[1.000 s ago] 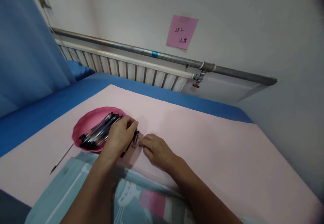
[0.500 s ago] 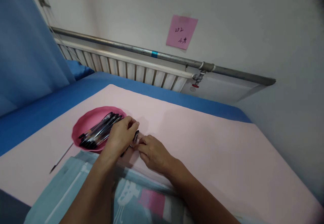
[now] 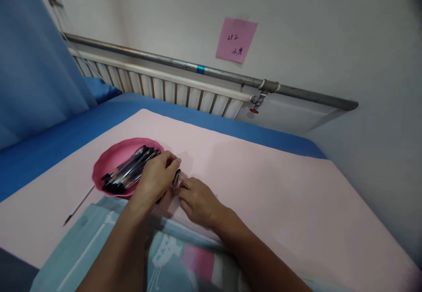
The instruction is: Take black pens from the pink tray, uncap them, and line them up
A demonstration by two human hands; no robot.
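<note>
Left hand (image 3: 160, 169) and right hand (image 3: 198, 200) are curled, grip indiscernible. Pens (image 3: 130, 172) are piled in a pink bowl (image 3: 110, 156) at their nine o'clock.

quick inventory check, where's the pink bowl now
In the head view, the pink bowl sits left of centre on the pale pink sheet, with the left hand in front of its right side.

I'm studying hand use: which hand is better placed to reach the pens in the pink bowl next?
Probably the left hand: it is beside the pink bowl and nearer its pens, while the right hand lies beyond it.
</note>
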